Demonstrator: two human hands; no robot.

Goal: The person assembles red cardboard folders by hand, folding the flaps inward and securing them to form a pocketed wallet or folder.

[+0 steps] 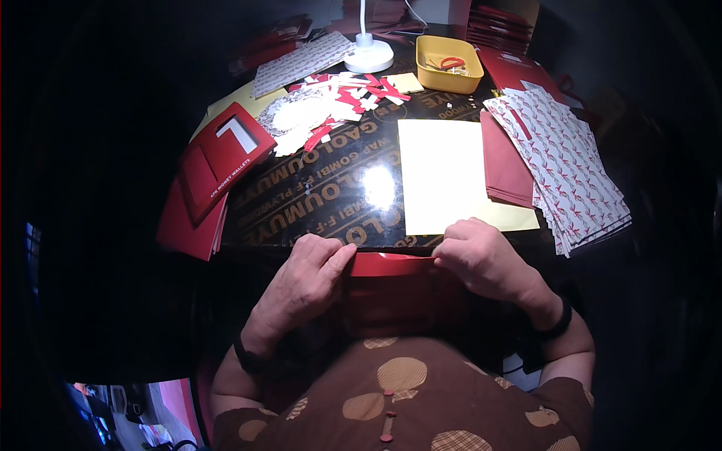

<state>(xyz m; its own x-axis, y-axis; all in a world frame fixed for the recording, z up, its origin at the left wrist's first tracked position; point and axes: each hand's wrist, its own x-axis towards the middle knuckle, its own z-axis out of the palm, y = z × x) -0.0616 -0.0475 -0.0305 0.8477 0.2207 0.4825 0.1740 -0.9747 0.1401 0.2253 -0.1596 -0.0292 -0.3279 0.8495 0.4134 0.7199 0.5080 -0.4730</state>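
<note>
At the table's near edge I hold a red paper packet [387, 301] upright, its top rim level with the edge. My left hand [301, 278] pinches the rim's left corner between thumb and fingers. At the right corner, my right hand [485, 259] pinches the same rim. The rim is slightly parted, and a pale strip shows inside. The packet's lower part is in shadow close to my brown patterned top. Just beyond my right hand lies a pale yellow sheet [444, 180].
Red cards with a window-cut red sleeve [226, 161] lie left. Patterned paper sheets [564, 165] overlap dark red sheets [508, 161] at right. Red and white paper scraps [331, 109], a white lamp base [368, 54] and a yellow tray [425, 75] with red-handled scissors are farther back.
</note>
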